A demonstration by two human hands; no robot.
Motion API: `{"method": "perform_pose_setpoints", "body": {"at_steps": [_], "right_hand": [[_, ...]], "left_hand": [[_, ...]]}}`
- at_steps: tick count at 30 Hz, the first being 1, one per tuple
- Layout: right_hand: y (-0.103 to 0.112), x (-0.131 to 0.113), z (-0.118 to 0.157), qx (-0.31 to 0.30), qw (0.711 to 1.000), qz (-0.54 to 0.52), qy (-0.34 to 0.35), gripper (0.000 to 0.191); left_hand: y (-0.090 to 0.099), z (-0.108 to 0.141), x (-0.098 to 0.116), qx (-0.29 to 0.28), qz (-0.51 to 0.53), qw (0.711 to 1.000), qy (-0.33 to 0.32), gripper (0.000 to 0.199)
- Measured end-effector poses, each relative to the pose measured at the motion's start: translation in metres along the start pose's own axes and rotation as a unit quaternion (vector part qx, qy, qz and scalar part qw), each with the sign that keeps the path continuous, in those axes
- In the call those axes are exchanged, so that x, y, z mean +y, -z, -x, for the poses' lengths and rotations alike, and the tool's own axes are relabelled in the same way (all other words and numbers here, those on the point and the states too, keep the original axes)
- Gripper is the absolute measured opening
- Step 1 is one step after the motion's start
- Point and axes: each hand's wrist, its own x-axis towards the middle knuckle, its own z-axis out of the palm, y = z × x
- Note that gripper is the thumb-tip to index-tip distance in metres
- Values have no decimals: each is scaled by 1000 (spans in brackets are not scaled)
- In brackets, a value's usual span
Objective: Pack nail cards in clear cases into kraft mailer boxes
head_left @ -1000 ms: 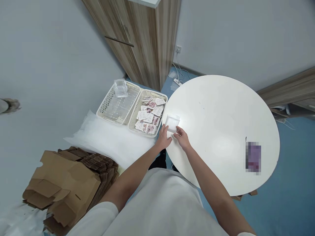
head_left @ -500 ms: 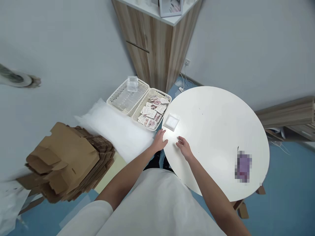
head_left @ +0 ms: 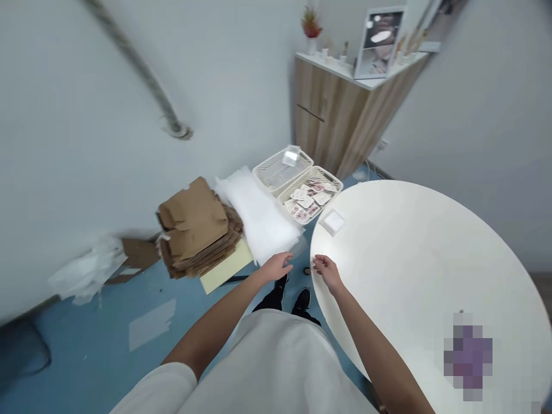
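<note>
Both loosely open near mid-frame: left hand [head_left: 276, 267] near white sheets [head_left: 263, 221], right hand [head_left: 329, 272] at the left edge of the round surface [head_left: 414, 247], below a small clear box [head_left: 332, 222].

Near the centre of the frame, I have a small case [head_left: 333, 222] of clear, glossy plastic on my table [head_left: 422, 247], whose white top is smooth with a soft sheen. Above centre, the openwork basket [head_left: 325, 207] looks like cream plastic, its cards [head_left: 308, 198] like printed paper. Left of these lie white sheets [head_left: 261, 215], matt and foam-like, then rough-edged brown cardboard [head_left: 194, 218]. The cabinet [head_left: 334, 103] at upper right shows streaky wood grain; my shirt [head_left: 276, 368], bottom centre, is matt white cloth.
</note>
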Motion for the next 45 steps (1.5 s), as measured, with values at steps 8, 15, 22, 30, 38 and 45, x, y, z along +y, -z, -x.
{"method": "perform_pose_setpoints", "body": {"at_steps": [8, 15, 22, 30, 38, 45], "right_hand": [[-76, -30, -15, -80, 982, 139, 95, 36], [-191, -66, -39, -106, 920, 305, 221, 34], [-265, -124, -49, -52, 873, 386, 294, 53], [-297, -128, -50, 3, 808, 519, 280, 26], [-299, -139, -37, 15, 852, 475, 219, 26], [-300, -167, -21, -49, 883, 419, 207, 34]], "left_hand": [[72, 55, -36, 179, -3, 984, -12, 40], [164, 107, -86, 331, -85, 938, 51, 39], [200, 120, -128, 311, -175, 929, 93, 47], [191, 95, -123, 263, -186, 947, 15, 42], [188, 94, -122, 267, -257, 928, -28, 24], [197, 100, -114, 338, -296, 886, -114, 29]]}}
